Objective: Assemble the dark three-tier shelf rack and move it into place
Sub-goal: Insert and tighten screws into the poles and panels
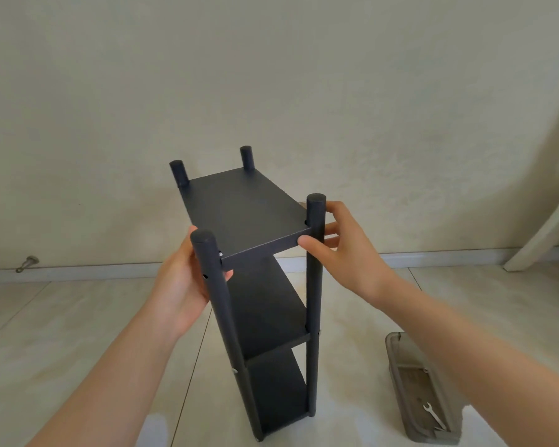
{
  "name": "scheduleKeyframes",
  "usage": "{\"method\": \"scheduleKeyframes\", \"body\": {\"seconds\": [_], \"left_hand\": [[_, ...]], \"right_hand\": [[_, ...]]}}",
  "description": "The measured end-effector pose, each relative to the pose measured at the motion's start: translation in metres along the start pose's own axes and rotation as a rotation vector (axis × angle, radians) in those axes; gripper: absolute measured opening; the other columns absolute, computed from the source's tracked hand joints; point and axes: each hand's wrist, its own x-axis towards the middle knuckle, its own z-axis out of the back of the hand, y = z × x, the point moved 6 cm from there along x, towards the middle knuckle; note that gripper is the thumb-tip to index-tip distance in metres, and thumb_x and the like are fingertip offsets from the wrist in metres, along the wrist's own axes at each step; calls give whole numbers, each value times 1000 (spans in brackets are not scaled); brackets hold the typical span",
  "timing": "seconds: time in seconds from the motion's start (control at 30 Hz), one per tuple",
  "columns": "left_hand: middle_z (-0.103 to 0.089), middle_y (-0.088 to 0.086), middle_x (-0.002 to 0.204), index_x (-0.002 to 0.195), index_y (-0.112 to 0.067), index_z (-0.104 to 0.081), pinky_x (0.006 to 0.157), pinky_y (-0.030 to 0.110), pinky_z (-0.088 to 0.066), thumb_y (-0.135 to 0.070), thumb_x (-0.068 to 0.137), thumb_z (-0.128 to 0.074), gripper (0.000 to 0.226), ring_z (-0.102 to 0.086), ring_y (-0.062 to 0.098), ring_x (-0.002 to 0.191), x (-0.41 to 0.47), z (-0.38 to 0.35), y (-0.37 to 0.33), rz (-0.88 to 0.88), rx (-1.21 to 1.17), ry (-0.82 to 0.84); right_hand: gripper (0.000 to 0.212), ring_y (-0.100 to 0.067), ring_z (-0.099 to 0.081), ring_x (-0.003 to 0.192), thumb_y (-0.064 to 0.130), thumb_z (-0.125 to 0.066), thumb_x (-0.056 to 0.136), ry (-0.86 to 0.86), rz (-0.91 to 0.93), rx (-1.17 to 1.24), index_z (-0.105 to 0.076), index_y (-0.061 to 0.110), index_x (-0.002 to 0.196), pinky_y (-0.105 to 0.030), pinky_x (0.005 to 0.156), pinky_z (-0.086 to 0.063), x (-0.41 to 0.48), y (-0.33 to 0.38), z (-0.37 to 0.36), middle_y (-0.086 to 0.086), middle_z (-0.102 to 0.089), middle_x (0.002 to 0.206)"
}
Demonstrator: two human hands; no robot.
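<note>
The dark three-tier shelf rack (249,208) stands upright on the pale tiled floor (78,333), close to the wall. The left hand (178,285) wraps around its near left post just under the top shelf. The right hand (346,250) pinches the near right post, thumb in front. A translucent grey tray (397,350) to the right holds a small wrench (433,414).

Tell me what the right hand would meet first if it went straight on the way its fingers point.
The near right post: the right hand points left at it, fingers and thumb seemingly touching it.
</note>
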Motion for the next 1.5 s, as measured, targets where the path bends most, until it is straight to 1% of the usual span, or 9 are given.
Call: {"method": "scheduleKeyframes", "body": {"seconds": [0.13,0.33,0.5,0.67,0.97,1.07,1.17,1.3,1.5], "left_hand": [[-62,0,83,87,-17,-59,57,31,-56,-23,107,-43,26,-64,14,69,2,10,-9,-50,115,-136],[-68,-18,76,84,-27,-65,75,28,-46,-50,98,-40,37,-60,9,81,-37,16,-22,-360,277,-349],[-59,-27,99,112,-39,-54,83,18,-38,-63,88,-46,35,-56,-14,92,-52,-2,-15,-472,392,-202],[-60,-39,89,108,-48,-50,84,19,-38,-52,81,-65,32,-58,-18,90,-34,1,-20,-451,457,-113],[-52,-10,112,115,-36,-44,94,32,-44,-30,94,-62,29,-54,1,100,-25,12,-29,-443,514,-210],[-37,-1,127,133,-13,-39,104,27,-38,-21,90,-69,53,-44,15,121,-61,4,-43,-852,714,-415],[-47,-4,111,110,-20,-46,90,15,-39,-22,85,-70,36,-50,12,103,-94,-17,-36,-1126,784,-336],[-62,-18,92,97,-31,-56,71,10,-44,-37,94,-67,13,-62,4,90,-84,-28,6,-581,726,-151],[-73,-6,114,111,-27,-66,106,35,-44,-58,67,-61,54,-66,12,113,-63,-50,32,-78,364,50]], "right_hand": [[39,15,-56,82,32,-71,88,-48,22,-18,-40,43,107,1,57,-39,-10,8,-6,19,-60,87],[37,2,-61,77,41,-73,86,-101,40,-88,-37,44,95,-9,55,-42,-19,18,-18,18,-58,81],[41,-4,-61,78,43,-71,86,-127,61,-85,-36,38,105,-12,62,-46,-26,25,-33,20,-57,85],[44,5,-60,79,26,-74,87,-35,56,-34,-36,40,104,-7,58,-46,-30,24,-37,17,-58,84],[45,-3,-65,81,17,-75,86,95,45,33,-45,38,112,-8,64,-51,-31,29,-37,18,-61,89],[48,-4,-65,81,18,-76,86,111,35,19,-43,39,114,-4,59,-50,-29,29,-35,18,-61,91],[46,-6,-64,83,22,-75,86,131,64,-98,-42,40,113,-5,59,-49,-27,32,-31,21,-57,96],[42,-7,-57,98,24,-71,89,107,98,-210,-43,43,114,-7,73,-44,-28,32,-24,13,-51,116],[37,-5,-51,119,32,-61,95,77,181,-223,-53,36,131,-28,104,-44,-25,42,-14,20,-52,124]]}}
